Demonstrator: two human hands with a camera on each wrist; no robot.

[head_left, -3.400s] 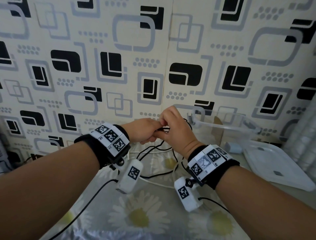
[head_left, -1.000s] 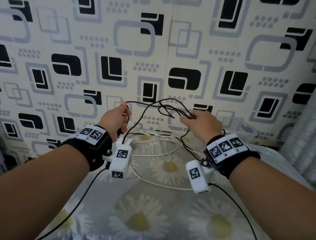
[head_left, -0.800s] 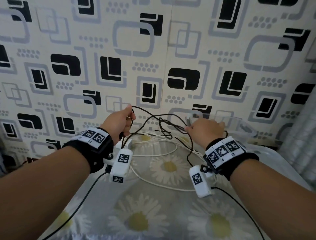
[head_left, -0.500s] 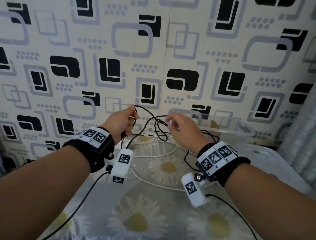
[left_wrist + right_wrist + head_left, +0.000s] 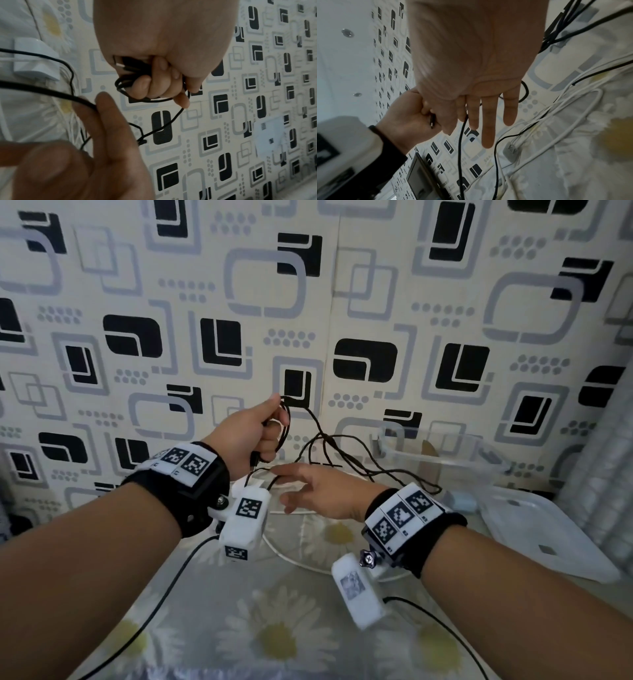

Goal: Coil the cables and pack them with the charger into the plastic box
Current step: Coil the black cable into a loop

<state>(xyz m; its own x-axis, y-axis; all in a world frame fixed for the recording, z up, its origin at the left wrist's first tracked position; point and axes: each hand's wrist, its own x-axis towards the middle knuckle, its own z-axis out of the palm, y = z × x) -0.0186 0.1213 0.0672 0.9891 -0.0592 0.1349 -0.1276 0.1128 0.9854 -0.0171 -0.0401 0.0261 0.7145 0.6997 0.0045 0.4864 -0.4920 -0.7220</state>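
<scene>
My left hand point(image 5: 253, 433) is raised in front of the wall and grips a small coil of the black cable point(image 5: 123, 83), its plug end showing in the fist point(image 5: 163, 60). The rest of the black cable point(image 5: 320, 435) hangs loose and trails right towards the plastic box point(image 5: 445, 460). My right hand point(image 5: 308, 491) is just below the left, fingers straight and spread; a strand of the black cable point(image 5: 461, 142) runs along its fingers point(image 5: 102, 121). A white cable point(image 5: 291, 559) lies in loops on the table. A white charger block point(image 5: 34, 60) sits by it.
The clear plastic box stands at the back right against the patterned wall. Its white lid point(image 5: 548, 542) lies flat to the right of it, and a small light-blue object point(image 5: 462, 501) sits between them. The tablecloth point(image 5: 274, 645) has a daisy print. Thin black leads run from the wrist cameras.
My right hand has dropped down and left, under the left hand, with its fingers now straightened out. The left hand has risen slightly, still holding the coil.
</scene>
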